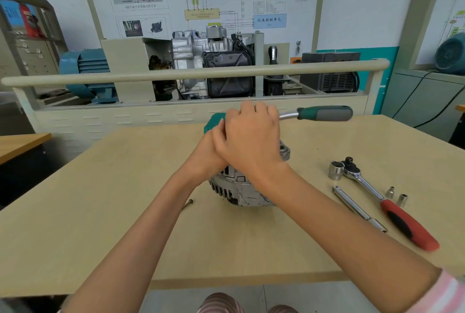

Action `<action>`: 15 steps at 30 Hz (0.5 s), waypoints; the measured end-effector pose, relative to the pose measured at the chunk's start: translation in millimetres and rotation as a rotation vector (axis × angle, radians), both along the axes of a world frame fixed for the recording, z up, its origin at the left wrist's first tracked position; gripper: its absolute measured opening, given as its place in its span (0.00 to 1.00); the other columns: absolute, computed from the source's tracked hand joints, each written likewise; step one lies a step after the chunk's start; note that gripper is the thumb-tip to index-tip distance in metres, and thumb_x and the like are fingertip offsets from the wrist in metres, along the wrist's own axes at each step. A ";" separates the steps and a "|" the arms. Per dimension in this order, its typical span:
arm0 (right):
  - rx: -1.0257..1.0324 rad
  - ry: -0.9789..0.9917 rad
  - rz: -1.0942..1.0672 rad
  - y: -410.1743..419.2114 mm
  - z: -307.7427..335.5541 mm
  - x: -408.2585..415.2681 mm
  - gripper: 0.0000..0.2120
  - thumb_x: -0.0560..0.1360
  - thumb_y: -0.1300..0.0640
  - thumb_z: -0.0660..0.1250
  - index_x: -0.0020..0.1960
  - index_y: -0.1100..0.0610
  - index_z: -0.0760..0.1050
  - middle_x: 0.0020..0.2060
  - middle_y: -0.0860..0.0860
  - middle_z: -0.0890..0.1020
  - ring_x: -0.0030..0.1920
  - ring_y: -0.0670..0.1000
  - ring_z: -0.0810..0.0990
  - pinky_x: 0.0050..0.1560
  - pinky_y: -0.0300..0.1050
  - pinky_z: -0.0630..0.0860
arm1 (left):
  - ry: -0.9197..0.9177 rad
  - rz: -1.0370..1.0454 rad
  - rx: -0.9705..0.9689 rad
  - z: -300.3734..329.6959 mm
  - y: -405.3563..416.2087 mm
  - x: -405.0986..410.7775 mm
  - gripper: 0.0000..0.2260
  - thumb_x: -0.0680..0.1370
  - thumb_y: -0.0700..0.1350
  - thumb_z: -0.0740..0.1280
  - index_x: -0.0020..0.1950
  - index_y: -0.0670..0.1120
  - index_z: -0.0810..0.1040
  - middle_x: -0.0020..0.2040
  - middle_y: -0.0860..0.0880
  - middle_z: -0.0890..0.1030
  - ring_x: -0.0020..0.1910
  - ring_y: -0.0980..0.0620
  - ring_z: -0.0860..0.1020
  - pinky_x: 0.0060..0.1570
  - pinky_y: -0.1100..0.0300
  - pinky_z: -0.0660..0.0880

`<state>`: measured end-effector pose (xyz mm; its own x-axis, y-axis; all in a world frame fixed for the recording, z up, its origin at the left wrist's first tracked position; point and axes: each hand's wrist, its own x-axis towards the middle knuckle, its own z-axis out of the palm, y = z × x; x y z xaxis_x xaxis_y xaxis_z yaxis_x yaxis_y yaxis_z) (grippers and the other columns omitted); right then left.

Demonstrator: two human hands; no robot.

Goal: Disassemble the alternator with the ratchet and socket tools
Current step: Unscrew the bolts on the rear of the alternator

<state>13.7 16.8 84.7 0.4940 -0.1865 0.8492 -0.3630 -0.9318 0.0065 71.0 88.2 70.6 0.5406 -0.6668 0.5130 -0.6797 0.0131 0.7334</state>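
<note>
With my right hand (251, 136) over the green-handled ratchet's (324, 113) head and my left hand (214, 151) bracing beneath, the alternator (239, 192) mid-table feels heavy, rigid, best steadied by its ribbed metal body.

**Alternator and ratchet tools: state on bench**

Alternator (236, 193): silver finned housing, mid-table, top hidden by hands. Green-grey ratchet (324, 113) sits above it, handle pointing to 3 o'clock, head hidden. At the alternator's 3 o'clock: red-handled ratchet (392, 208) lying flat, handle toward 5 o'clock, large socket (336, 170) upright just beside its head. Chrome extension bar (358, 208) alongside. Two small sockets (396, 195) stand near the red handle.
</note>
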 end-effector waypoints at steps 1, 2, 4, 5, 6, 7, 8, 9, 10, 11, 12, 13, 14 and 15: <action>0.040 0.001 0.032 -0.7 2.7 0.3 0.15 0.71 0.50 0.60 0.36 0.59 0.78 0.32 0.54 0.76 0.36 0.54 0.73 0.42 0.47 0.65 | 0.013 -0.004 -0.004 0.2 0.0 -1.0 0.17 0.73 0.30 0.64 0.43 0.55 0.74 0.41 0.51 0.80 0.41 0.58 0.77 0.42 0.57 0.77; 0.108 0.006 0.122 -4.1 6.1 0.2 0.15 0.72 0.51 0.60 0.36 0.59 0.78 0.31 0.53 0.74 0.35 0.54 0.71 0.43 0.48 0.65 | 0.026 -0.015 -0.001 -0.3 0.7 -0.9 0.17 0.72 0.31 0.65 0.43 0.55 0.74 0.40 0.52 0.80 0.40 0.59 0.77 0.41 0.59 0.77; 0.239 -0.012 0.381 -13.2 10.0 0.0 0.15 0.73 0.55 0.60 0.30 0.59 0.75 0.27 0.51 0.70 0.32 0.51 0.68 0.41 0.48 0.66 | 0.056 -0.035 0.022 -1.3 3.5 0.9 0.15 0.71 0.32 0.68 0.42 0.53 0.76 0.38 0.51 0.82 0.39 0.59 0.79 0.40 0.60 0.77; 0.309 -0.029 0.522 -17.6 11.4 -0.5 0.16 0.72 0.56 0.60 0.26 0.57 0.70 0.25 0.51 0.68 0.30 0.50 0.67 0.37 0.46 0.66 | 0.063 -0.046 0.043 -1.4 4.7 2.1 0.13 0.71 0.33 0.69 0.41 0.51 0.78 0.37 0.52 0.82 0.39 0.59 0.79 0.40 0.61 0.76; 0.390 -0.041 0.667 -21.4 12.5 -0.9 0.17 0.71 0.58 0.60 0.24 0.56 0.64 0.23 0.51 0.66 0.28 0.49 0.65 0.34 0.44 0.64 | 0.058 -0.065 0.061 -1.8 5.2 3.1 0.11 0.71 0.33 0.70 0.40 0.50 0.80 0.35 0.53 0.82 0.38 0.59 0.79 0.39 0.63 0.76; 0.476 -0.040 0.800 -23.5 14.0 -0.9 0.18 0.71 0.58 0.59 0.23 0.54 0.60 0.22 0.50 0.65 0.27 0.48 0.64 0.32 0.43 0.62 | 0.054 -0.076 0.074 -2.0 4.9 2.9 0.09 0.72 0.34 0.70 0.40 0.49 0.81 0.35 0.53 0.83 0.38 0.59 0.80 0.39 0.65 0.76; 0.563 -0.032 0.914 -24.4 15.1 -0.3 0.18 0.70 0.59 0.58 0.23 0.53 0.58 0.22 0.51 0.64 0.27 0.48 0.63 0.31 0.43 0.61 | 0.051 -0.082 0.076 -3.3 4.2 3.6 0.06 0.72 0.36 0.70 0.41 0.47 0.81 0.36 0.52 0.83 0.38 0.58 0.80 0.40 0.65 0.75; 0.631 -0.026 0.992 -24.8 16.2 0.6 0.18 0.70 0.60 0.58 0.23 0.53 0.58 0.22 0.52 0.64 0.27 0.49 0.63 0.32 0.44 0.61 | 0.054 -0.080 0.072 -3.4 3.6 3.5 0.03 0.72 0.37 0.71 0.43 0.44 0.81 0.37 0.49 0.83 0.38 0.56 0.79 0.40 0.64 0.76; 0.673 -0.030 1.029 -24.5 17.1 0.6 0.17 0.70 0.60 0.58 0.23 0.54 0.59 0.22 0.53 0.64 0.28 0.49 0.63 0.32 0.44 0.61 | 0.055 -0.070 0.061 -3.8 3.4 4.1 0.02 0.72 0.37 0.71 0.44 0.41 0.81 0.39 0.45 0.83 0.39 0.54 0.79 0.41 0.61 0.75; 0.667 -0.050 1.035 -23.7 16.6 0.7 0.17 0.70 0.61 0.58 0.24 0.55 0.60 0.22 0.52 0.64 0.28 0.49 0.63 0.32 0.44 0.61 | 0.057 -0.064 0.053 -3.3 3.6 3.9 0.03 0.72 0.36 0.71 0.44 0.39 0.80 0.39 0.43 0.83 0.39 0.53 0.79 0.41 0.60 0.76; 0.605 -0.088 0.999 -22.4 14.5 0.6 0.17 0.71 0.61 0.59 0.24 0.55 0.61 0.23 0.50 0.64 0.28 0.48 0.63 0.33 0.43 0.61 | 0.052 -0.066 0.046 -3.1 3.5 4.1 0.03 0.72 0.34 0.70 0.44 0.40 0.80 0.39 0.43 0.83 0.39 0.53 0.79 0.42 0.59 0.77; 0.491 -0.113 0.896 -20.3 10.9 0.3 0.16 0.71 0.60 0.59 0.25 0.56 0.64 0.23 0.50 0.66 0.29 0.47 0.64 0.35 0.43 0.61 | 0.041 -0.065 0.043 -2.4 3.0 3.5 0.06 0.72 0.32 0.69 0.44 0.42 0.79 0.39 0.45 0.83 0.40 0.54 0.79 0.41 0.59 0.77; 0.343 -0.110 0.710 -17.3 6.3 0.7 0.14 0.72 0.59 0.60 0.27 0.57 0.69 0.25 0.51 0.69 0.31 0.48 0.66 0.38 0.43 0.62 | 0.023 -0.060 0.039 -1.6 2.0 2.6 0.09 0.72 0.31 0.68 0.45 0.44 0.79 0.40 0.46 0.82 0.41 0.56 0.79 0.41 0.60 0.77; 0.183 -0.086 0.448 -13.3 1.8 1.8 0.13 0.72 0.56 0.61 0.30 0.59 0.74 0.28 0.53 0.73 0.33 0.50 0.68 0.40 0.44 0.63 | 0.009 -0.048 0.033 -0.6 1.5 1.1 0.12 0.72 0.30 0.66 0.45 0.47 0.77 0.41 0.48 0.81 0.41 0.58 0.78 0.41 0.60 0.77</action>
